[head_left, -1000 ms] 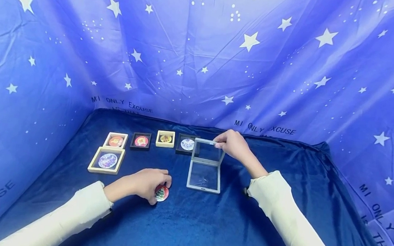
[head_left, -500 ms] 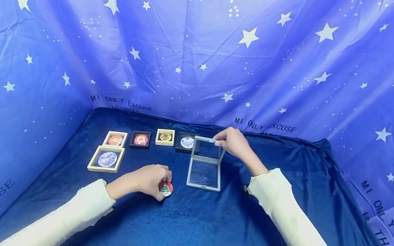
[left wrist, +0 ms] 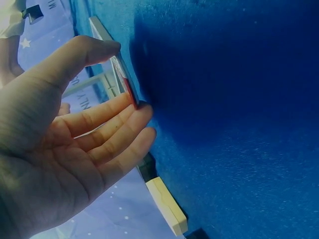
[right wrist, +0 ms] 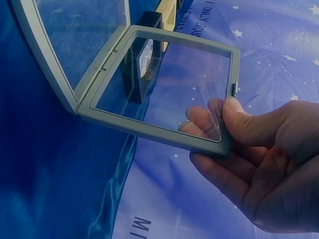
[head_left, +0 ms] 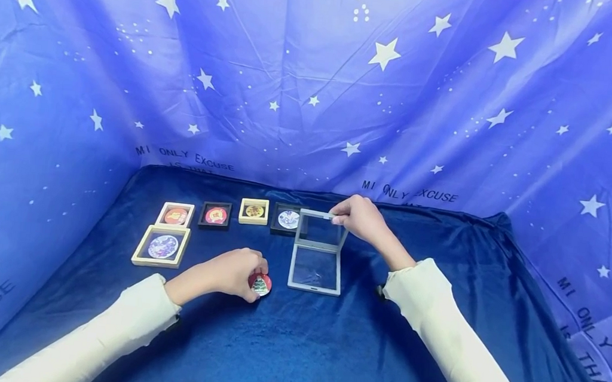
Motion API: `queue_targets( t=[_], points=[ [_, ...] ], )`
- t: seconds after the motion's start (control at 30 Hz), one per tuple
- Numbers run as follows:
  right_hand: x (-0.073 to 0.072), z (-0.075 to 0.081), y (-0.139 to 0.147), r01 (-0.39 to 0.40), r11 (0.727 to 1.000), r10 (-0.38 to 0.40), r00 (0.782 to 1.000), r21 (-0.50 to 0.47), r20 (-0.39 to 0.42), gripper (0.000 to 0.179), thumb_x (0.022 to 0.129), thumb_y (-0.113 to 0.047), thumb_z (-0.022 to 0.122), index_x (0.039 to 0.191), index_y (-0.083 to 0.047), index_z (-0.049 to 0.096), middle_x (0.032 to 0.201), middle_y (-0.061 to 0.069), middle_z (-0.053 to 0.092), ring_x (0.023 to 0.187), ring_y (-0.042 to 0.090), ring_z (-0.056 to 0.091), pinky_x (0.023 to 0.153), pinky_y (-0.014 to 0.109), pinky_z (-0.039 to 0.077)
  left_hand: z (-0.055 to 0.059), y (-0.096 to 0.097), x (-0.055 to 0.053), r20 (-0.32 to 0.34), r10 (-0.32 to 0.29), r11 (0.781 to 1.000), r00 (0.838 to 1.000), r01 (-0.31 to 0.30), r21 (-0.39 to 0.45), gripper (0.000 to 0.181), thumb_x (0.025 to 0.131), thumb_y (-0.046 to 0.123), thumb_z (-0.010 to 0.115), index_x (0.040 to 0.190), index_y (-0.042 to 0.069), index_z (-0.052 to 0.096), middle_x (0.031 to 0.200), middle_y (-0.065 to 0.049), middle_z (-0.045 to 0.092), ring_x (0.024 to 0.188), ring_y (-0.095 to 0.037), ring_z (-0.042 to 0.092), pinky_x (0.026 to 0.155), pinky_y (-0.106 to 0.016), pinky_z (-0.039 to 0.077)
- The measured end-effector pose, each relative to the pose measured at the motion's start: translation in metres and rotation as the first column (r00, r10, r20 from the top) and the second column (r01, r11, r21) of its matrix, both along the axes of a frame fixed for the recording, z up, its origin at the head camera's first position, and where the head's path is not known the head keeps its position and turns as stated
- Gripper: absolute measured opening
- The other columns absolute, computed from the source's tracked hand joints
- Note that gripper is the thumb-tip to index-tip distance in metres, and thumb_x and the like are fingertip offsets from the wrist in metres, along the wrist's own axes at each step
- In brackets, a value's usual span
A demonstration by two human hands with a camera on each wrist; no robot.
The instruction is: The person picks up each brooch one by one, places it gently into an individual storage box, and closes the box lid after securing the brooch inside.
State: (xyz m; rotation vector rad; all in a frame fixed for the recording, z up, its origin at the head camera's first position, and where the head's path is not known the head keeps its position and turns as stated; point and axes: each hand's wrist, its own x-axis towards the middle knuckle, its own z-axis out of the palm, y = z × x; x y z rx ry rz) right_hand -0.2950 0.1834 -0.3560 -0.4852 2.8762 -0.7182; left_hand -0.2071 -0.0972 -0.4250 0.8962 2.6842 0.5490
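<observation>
My left hand (head_left: pixel 235 272) pinches a round badge (head_left: pixel 261 284) by its edge, thumb on one side and fingers on the other. A green tree on red and white decorates its face; the left wrist view shows the badge (left wrist: pixel 124 82) edge-on. To its right stands a grey hinged display frame (head_left: pixel 293 268) with clear film windows, its lower half flat on the cloth and its lid raised. My right hand (head_left: pixel 360 222) grips the lid's upper right corner. In the right wrist view the thumb lies by the clasp of the frame (right wrist: pixel 149 134), with fingertips showing through the film.
Behind stand small frames holding round badges: a black one (head_left: pixel 272 230), a cream one (head_left: pixel 253 221), another black one (head_left: pixel 214 226) and a pale one (head_left: pixel 174 225). A larger cream frame (head_left: pixel 159 263) sits at the left. Dark blue cloth (head_left: pixel 293 352) covers the table; a starry curtain (head_left: pixel 294 64) hangs behind.
My left hand has carried the badge right and away from me, closer to the grey frame. The right hand keeps its grip on the raised lid. The whole view has shifted slightly.
</observation>
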Motion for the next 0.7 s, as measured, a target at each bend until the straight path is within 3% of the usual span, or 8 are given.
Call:
queue_targets(
  t=[0.37, 0.7],
  points=[
    [-0.001, 0.002, -0.001, 0.012, 1.0, -0.012, 1.0, -0.009, 0.011, 0.023, 0.098, -0.014, 0.067, 0.118, -0.005, 0.076, 0.116, 0.014, 0.076, 0.104, 0.029, 0.073, 0.086, 0.045, 0.058, 0.006, 0.007, -0.01, -0.07, 0.003, 0.998, 0.998, 0.002, 0.065, 0.041, 0.077, 0.021, 0.086, 0.111, 0.002, 0.073, 0.092, -0.002, 0.065, 0.076, -0.01, 0.054, 0.066, -0.023, 0.046],
    [-0.004, 0.001, -0.002, 0.009, 1.0, -0.008, 1.0, -0.008, 0.013, 0.022, 0.098, -0.014, 0.068, 0.116, -0.005, 0.077, 0.114, 0.014, 0.077, 0.1, 0.029, 0.074, 0.08, 0.039, 0.056, 0.012, 0.019, -0.017, -0.095, 0.008, 0.996, 0.995, 0.001, 0.088, 0.043, 0.082, 0.025, 0.084, 0.117, 0.004, 0.073, 0.094, 0.0, 0.064, 0.077, -0.01, 0.053, 0.067, -0.024, 0.045]
  ],
)
